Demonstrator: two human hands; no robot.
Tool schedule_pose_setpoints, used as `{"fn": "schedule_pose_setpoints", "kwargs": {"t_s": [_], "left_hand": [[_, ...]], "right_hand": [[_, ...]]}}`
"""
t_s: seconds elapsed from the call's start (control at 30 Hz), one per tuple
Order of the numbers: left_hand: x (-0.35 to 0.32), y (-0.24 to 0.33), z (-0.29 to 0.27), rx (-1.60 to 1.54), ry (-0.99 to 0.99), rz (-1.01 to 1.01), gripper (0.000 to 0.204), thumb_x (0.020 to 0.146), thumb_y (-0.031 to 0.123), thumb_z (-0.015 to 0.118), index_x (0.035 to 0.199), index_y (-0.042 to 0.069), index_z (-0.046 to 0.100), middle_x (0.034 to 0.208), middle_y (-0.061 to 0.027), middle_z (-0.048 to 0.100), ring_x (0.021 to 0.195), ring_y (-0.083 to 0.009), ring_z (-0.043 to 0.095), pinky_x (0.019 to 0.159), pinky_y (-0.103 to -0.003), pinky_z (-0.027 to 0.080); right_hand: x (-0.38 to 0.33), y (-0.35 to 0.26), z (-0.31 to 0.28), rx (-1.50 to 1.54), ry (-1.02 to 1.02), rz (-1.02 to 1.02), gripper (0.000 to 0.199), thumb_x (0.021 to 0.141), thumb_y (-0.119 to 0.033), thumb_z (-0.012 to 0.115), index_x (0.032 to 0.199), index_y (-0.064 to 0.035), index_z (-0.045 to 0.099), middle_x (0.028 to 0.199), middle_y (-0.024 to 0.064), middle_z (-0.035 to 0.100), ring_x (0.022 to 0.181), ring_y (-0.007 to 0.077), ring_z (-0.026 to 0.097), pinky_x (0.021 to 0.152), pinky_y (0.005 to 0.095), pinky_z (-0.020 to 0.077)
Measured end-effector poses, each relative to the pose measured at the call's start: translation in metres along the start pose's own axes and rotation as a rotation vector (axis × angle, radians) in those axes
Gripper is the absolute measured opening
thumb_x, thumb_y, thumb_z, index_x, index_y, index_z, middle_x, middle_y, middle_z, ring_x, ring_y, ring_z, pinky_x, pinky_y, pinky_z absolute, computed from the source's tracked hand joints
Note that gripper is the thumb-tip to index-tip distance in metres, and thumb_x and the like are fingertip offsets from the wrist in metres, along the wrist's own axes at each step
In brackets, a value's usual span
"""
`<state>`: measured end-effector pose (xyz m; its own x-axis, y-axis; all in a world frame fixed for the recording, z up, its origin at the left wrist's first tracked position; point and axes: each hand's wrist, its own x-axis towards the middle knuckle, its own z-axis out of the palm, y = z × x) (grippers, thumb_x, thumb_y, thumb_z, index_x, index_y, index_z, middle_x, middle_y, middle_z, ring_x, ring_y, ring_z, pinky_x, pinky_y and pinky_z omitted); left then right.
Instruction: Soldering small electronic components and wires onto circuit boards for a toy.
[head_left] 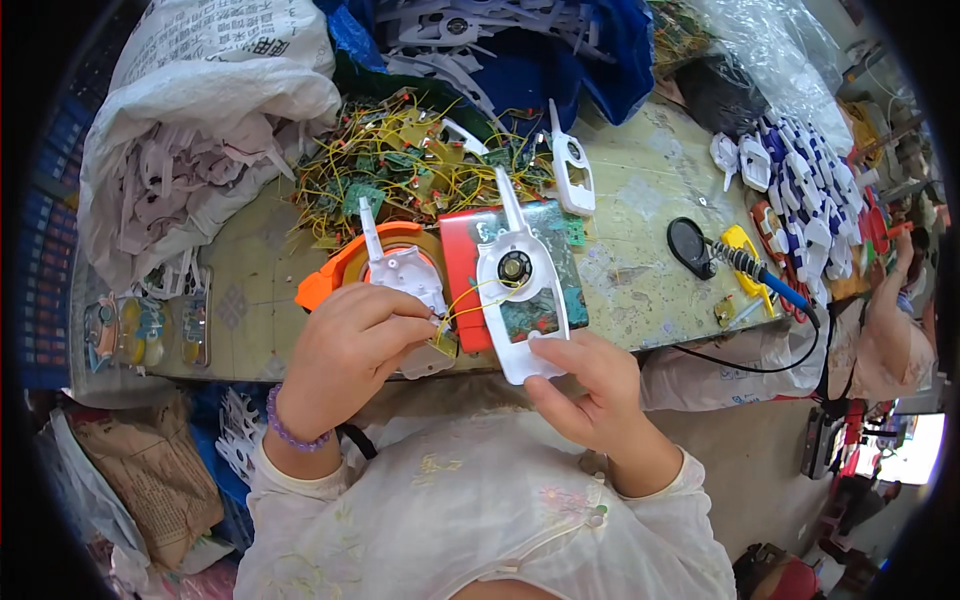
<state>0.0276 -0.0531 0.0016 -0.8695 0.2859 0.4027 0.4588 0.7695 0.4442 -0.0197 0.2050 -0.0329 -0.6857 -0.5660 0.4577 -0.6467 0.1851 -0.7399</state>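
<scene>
Stained, pale tabletop [630, 290] gives us open room right of the red box [462, 285], with a narrower bare strip leftward, before the white sack [215, 95]. Near our edge, our right hand [595, 395] has thumb and finger closed on the lower end of a white casing [520, 240], over the red box. Our left hand [345, 345] has its fingers pinched together on a yellow wire [462, 298], beside a second casing [405, 272] over an orange holder [340, 275]. Heaped circuit boards [395, 165] block the far side; rightward, a soldering iron [785, 288] and its cord [770, 369] stand in the way.
</scene>
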Motion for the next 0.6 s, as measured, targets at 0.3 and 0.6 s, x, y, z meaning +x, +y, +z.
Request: {"fn": "schedule_pose_setpoints", "kwargs": {"t_s": [0.3, 0.6], "left_hand": [[-0.006, -0.021, -0.016, 0.162, 0.202, 0.043, 0.02, 0.067, 0.007, 0.068, 0.087, 0.006, 0.065, 0.091, -0.0053, 0.065, 0.079, -0.0244, 0.064, 0.066, -0.035, 0.051], [-0.012, -0.041, 0.002, 0.39, 0.259, 0.126, 0.021, 0.072, 0.011, 0.06, 0.091, 0.005, 0.066, 0.1, -0.0071, 0.063, 0.092, -0.0248, 0.063, 0.073, -0.036, 0.052]], "right_hand": [[0.047, -0.014, 0.006, -0.278, 0.105, -0.326, 0.037, 0.068, -0.001, 0.07, 0.105, -0.0027, 0.066, 0.112, 0.0209, 0.061, 0.081, 0.0308, 0.065, 0.068, 0.0327, 0.0534], [0.074, -0.031, 0.041, -0.746, 0.149, -0.47, 0.029, 0.068, -0.004, 0.066, 0.096, 0.001, 0.068, 0.114, 0.0173, 0.062, 0.084, 0.0259, 0.061, 0.066, 0.0319, 0.0482]]}}
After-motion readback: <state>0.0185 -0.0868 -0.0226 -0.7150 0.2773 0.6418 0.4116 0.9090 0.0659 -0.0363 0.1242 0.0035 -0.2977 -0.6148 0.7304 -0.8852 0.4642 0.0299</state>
